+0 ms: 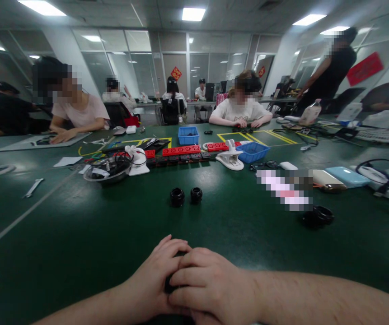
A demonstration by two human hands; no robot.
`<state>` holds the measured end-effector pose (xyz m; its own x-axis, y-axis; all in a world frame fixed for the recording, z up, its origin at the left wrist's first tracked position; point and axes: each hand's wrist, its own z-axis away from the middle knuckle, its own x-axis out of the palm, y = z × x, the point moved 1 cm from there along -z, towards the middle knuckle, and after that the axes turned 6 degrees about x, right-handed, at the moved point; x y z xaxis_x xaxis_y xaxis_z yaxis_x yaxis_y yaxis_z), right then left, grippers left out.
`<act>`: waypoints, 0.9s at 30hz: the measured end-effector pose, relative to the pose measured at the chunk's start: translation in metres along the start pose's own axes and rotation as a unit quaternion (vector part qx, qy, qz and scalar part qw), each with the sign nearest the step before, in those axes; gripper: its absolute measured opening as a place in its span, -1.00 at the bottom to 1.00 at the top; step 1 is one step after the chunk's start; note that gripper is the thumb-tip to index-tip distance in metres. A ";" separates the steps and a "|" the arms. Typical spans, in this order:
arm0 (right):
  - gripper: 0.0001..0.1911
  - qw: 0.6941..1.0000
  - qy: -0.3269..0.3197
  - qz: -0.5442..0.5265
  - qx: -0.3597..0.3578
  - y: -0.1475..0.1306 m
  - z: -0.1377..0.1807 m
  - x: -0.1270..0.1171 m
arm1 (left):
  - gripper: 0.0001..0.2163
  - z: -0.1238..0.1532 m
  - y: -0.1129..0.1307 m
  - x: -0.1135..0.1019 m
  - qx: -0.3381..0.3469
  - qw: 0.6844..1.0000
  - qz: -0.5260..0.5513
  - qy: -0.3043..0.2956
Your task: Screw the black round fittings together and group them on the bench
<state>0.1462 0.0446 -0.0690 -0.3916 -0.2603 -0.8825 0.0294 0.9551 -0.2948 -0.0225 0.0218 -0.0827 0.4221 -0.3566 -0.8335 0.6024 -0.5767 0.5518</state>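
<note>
My left hand (pixel 157 275) and my right hand (pixel 211 282) are pressed together at the near edge of the green table (pixel 79 234). Both are closed around a small black round part (pixel 169 284), of which only a sliver shows between the fingers. Two similar black ring-shaped parts (pixel 177 197) (pixel 196 195) stand side by side on the table a little beyond my hands. Another black ring (pixel 318 215) lies to the right.
Red and black blocks (pixel 180 153), two blue bins (pixel 188 135) (pixel 252 151), white clips (pixel 230 156), a bowl of cables (pixel 108 170) and phones (pixel 346 176) crowd the table's middle. Several people sit or stand along the far side and the left.
</note>
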 end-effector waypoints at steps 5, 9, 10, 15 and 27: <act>-0.70 1.000 0.005 -0.017 -0.003 0.000 0.001 0.001 | -0.42 0.000 0.000 0.000 0.000 1.000 0.003 -0.001; -0.70 1.000 0.010 -0.022 0.000 0.000 0.000 0.001 | -0.44 -0.001 0.001 -0.001 -0.001 1.000 0.002 -0.008; -0.71 1.000 0.009 -0.020 -0.001 0.000 0.000 0.001 | -0.45 -0.001 0.002 -0.001 -0.002 1.000 0.000 -0.009; -0.74 1.000 0.019 -0.003 0.009 -0.002 0.000 0.001 | -0.50 -0.001 0.002 -0.001 -0.007 1.000 -0.004 -0.014; -0.65 0.996 0.041 -0.011 -0.081 -0.004 0.005 0.006 | -0.59 0.002 -0.002 0.004 0.006 1.000 -0.009 -0.002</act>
<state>0.1478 0.0386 -0.0750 -0.4637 -0.2749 -0.8423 -0.1268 0.9614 -0.2441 -0.0230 0.0203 -0.0875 0.4078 -0.3487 -0.8439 0.6014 -0.5929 0.5356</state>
